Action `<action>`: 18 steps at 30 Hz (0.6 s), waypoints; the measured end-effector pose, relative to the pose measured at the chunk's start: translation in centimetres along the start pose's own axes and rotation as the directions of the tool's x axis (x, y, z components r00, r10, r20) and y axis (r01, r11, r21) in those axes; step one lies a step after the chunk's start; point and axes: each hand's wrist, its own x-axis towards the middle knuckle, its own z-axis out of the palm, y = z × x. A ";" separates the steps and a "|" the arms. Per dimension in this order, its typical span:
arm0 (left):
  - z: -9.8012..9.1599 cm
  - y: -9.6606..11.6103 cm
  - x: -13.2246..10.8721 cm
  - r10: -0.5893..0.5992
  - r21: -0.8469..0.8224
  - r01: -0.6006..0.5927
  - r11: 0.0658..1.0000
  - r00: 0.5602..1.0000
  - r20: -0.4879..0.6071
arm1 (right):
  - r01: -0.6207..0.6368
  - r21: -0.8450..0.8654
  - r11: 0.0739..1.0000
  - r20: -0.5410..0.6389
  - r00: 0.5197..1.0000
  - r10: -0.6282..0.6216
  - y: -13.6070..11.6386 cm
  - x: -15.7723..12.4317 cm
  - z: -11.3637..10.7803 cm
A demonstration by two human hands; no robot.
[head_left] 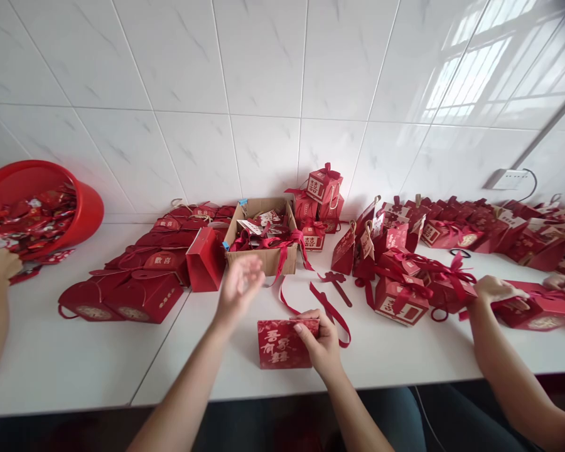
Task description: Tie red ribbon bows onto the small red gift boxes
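Note:
My right hand (326,345) grips a red gift box (280,346) with pale lettering, low at the table's front edge; thumb on its face, fingers behind the top edge. To the left and higher up, my left hand (241,285) is raised, fingers apart and slightly blurred, with nothing in it. It is just in front of a cardboard box (282,260) filled with red ribbons and tags. A loose red ribbon (330,307) curls on the table behind the gift box, and a dark red tag strip (341,290) lies beside it.
A red bucket (90,207) of wrapped sweets stands left, near another person's hand (0,267). Rows of red boxes (145,285) sit left of centre. Many ribboned boxes (402,301) spread rightwards, where a co-worker's hands (496,292) work on a red box (539,307).

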 end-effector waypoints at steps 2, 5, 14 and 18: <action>0.2 0.0 5.6 -0.008 0.134 0.024 0.991 0.993 -0.114 | 0.012 0.032 0.999 -0.017 1.000 -0.011 0.2 0.0 0.3; 1.4 -0.6 14.4 -0.077 0.241 0.106 0.965 0.989 -0.129 | 0.046 0.061 0.997 -0.034 0.998 -0.044 0.4 0.0 0.6; 2.5 -5.0 23.5 -0.194 0.624 0.200 0.755 0.978 -0.078 | 0.011 0.039 0.999 -0.037 0.999 -0.010 1.1 0.0 0.8; 1.6 -6.9 22.9 -0.255 0.700 0.206 0.684 0.966 -0.035 | -0.003 0.045 0.999 -0.015 1.000 0.004 1.4 0.0 0.8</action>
